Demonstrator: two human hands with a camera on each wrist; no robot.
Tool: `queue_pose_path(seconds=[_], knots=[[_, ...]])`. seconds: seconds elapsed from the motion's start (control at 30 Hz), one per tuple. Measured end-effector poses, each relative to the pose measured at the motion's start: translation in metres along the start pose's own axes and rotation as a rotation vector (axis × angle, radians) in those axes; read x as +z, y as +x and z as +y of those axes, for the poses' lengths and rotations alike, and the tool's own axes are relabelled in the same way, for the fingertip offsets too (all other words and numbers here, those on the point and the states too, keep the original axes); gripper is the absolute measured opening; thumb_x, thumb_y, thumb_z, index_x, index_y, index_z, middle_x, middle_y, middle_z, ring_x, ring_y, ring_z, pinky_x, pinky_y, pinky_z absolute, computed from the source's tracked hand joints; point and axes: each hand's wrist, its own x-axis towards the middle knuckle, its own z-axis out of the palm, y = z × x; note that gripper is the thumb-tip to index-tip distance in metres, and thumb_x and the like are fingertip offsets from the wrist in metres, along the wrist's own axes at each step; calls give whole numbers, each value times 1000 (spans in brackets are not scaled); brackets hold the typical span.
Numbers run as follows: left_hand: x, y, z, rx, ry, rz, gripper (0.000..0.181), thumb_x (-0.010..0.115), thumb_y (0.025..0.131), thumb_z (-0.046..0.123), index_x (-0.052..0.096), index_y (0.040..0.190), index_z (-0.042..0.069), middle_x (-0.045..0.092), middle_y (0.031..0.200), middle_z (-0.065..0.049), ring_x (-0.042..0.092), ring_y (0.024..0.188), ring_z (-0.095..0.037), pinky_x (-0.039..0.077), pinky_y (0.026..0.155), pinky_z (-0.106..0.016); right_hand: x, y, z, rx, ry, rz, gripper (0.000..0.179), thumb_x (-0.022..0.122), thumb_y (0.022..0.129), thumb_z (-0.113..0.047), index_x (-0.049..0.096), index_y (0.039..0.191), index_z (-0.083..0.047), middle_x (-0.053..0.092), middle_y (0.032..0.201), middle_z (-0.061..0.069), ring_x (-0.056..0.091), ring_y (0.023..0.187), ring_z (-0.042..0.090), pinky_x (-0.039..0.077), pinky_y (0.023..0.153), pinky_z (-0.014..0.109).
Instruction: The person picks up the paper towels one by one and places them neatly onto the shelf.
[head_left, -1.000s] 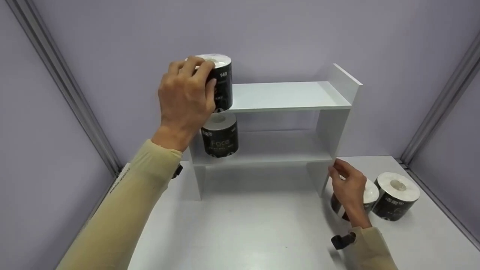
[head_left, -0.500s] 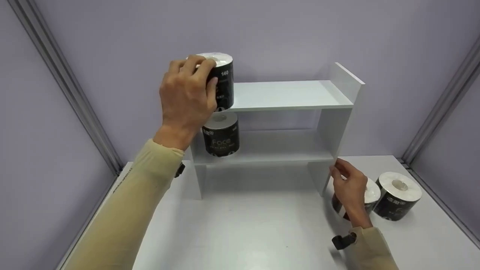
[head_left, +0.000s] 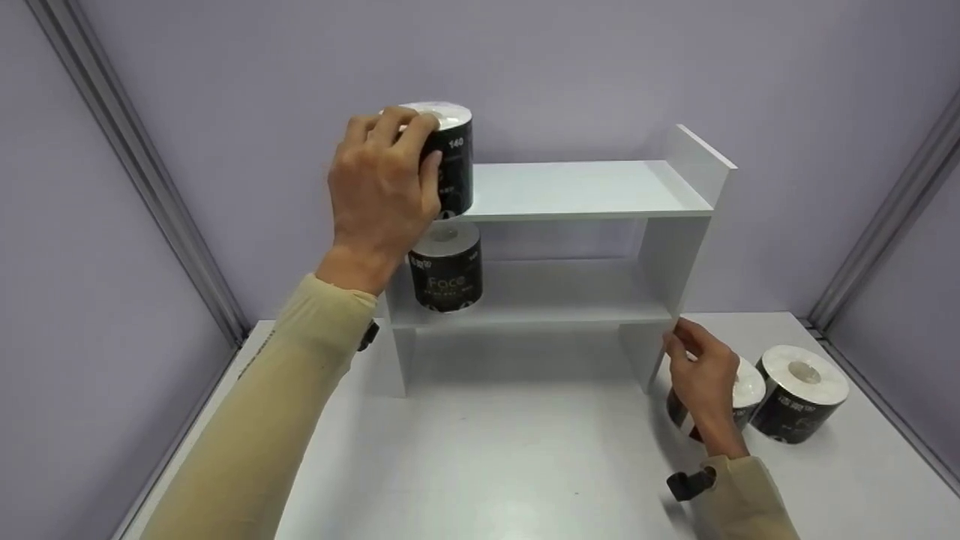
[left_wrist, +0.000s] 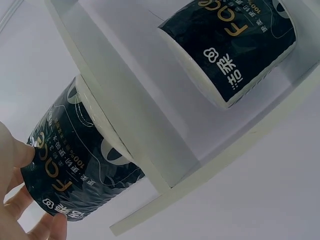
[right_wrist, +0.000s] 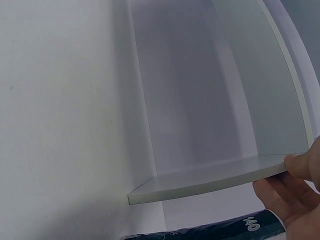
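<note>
My left hand (head_left: 386, 176) grips a toilet paper roll (head_left: 456, 169) in dark wrapping from its left and top. This roll stands upright at the left end of the top board of a white shelf unit (head_left: 577, 187). In the left wrist view, the roll's lower rim (left_wrist: 102, 117) is right at the board, with fingertips (left_wrist: 59, 227) around its sides. Below it, a second roll (head_left: 448, 281) stands upright at the left of the middle board. My right hand (head_left: 705, 379) pinches the front edge of the unit's right side panel (right_wrist: 215, 187) between thumb and fingers.
Two more toilet paper rolls stand on the white table (head_left: 495, 480) to the right of the unit. The nearer roll (head_left: 748, 390) is partly hidden by my right hand; the other roll (head_left: 802, 394) stands beside it. A pale wall (head_left: 562, 67) rises behind.
The head view has shifted slightly, moving the whole scene a little to the right. Both hands keep their hold, and the rolls stay in their places.
</note>
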Motion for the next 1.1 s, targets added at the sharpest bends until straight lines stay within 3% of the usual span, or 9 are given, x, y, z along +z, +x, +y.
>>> queue_pose_path(seconds=[0.27, 0.63, 0.83, 0.93, 1.1], knots=[[5, 0, -1, 7, -15, 25, 26, 67, 103, 21, 73, 125, 11, 72, 126, -10, 63, 118, -38, 57, 100, -52, -1, -1, -1, 6, 0, -7, 28, 68, 103, -3, 74, 130, 1, 78, 115, 22, 58, 93, -22, 48, 80, -3], [10, 1, -3, -26, -47, 7, 26, 67, 104, 19, 72, 127, 10, 71, 129, -10, 62, 122, -36, 60, 103, -51, 2, -1, -1, 26, 3, -9, 28, 67, 104, -4, 74, 131, -1, 78, 117, 20, 62, 95, -17, 50, 81, -1], [13, 1, -5, -32, -43, 16, 26, 67, 104, 19, 73, 128, 10, 71, 129, -10, 63, 124, -36, 60, 102, -53, 4, -1, -1, 8, 24, -5, 28, 68, 103, -1, 74, 130, 2, 78, 116, 22, 60, 92, -22, 51, 79, -1], [13, 2, -6, -40, -39, 9, 26, 67, 104, 19, 72, 128, 10, 71, 131, -10, 63, 125, -36, 61, 102, -53, 5, 0, -1, 0, 16, 1, 27, 68, 103, -2, 75, 129, 1, 79, 114, 21, 67, 95, -10, 50, 80, -1], [13, 4, -6, -61, -42, 1, 26, 67, 104, 19, 73, 128, 12, 71, 131, -9, 62, 126, -34, 60, 102, -53, 5, 0, -1, -9, 0, -5, 27, 68, 103, -2, 74, 129, 2, 78, 113, 21, 77, 105, 30, 49, 80, -2]])
